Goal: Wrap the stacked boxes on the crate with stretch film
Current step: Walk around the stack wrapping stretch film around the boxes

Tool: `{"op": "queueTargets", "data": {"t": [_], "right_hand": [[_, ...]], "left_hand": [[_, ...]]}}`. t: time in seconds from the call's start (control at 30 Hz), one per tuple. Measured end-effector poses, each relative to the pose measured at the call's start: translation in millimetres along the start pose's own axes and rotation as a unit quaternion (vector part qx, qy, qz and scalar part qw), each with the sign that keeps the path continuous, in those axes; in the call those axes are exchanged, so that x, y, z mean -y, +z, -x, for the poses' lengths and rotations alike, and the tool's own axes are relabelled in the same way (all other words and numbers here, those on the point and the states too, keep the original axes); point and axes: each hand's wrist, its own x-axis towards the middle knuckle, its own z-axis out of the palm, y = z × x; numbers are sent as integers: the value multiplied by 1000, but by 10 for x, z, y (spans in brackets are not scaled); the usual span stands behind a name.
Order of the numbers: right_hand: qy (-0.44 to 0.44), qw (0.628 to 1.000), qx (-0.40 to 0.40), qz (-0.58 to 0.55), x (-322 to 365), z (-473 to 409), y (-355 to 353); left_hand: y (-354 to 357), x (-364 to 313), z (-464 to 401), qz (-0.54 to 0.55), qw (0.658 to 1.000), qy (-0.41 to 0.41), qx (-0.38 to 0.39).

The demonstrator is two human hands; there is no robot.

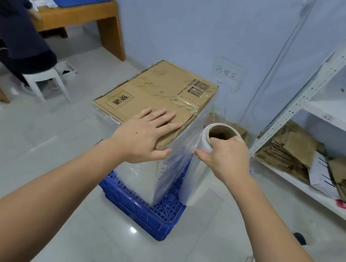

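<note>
Tiled floor; film roll (202, 157) upright, right hand (226, 158) gripping; left hand (144, 135) flat on boxes (162, 89).

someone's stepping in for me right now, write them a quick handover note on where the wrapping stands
Left hand: flat on the top box, fingers straight, steadying the stack.
Right hand: grip round the top of the film roll, thumb in the cardboard core, roll upright at the stack's right corner.
Stack sits on the blue crate on the floor.
Done: film already covers the visible sides, running from the roll onto the right face.
Left: the box top is mostly bare; keep circling, then tear off the film.
</note>
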Motion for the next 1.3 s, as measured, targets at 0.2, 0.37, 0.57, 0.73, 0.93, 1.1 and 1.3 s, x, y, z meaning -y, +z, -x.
{"op": "queueTargets", "data": {"t": [0.2, 0.37, 0.57, 0.73, 0.93, 1.1, 1.3], "right_hand": [[-155, 988, 2, 20, 101, 313, -48], [-213, 976, 1, -33, 244, 568, -97], [-288, 954, 77, -45, 313, 725, -314], [-204, 973, 103, -32, 439, 869, -391], [-50, 985, 162, 37, 688, 761, -416], [-24, 989, 139, 31, 811, 893, -404], [48, 992, 98, 61, 1027, 967, -376]], "left_hand": [[-14, -51, -4, -9, 1000, -16, -14], [-26, -132, -11, -18, 999, -26, -1], [-3, -122, 1, -19, 999, -31, 2], [-21, -135, 1, -20, 999, -35, 6], [-42, -174, 11, -20, 999, -39, -1], [4, -151, 12, -17, 999, -40, -30], [0, -89, 23, 23, 999, -33, -33]]}}
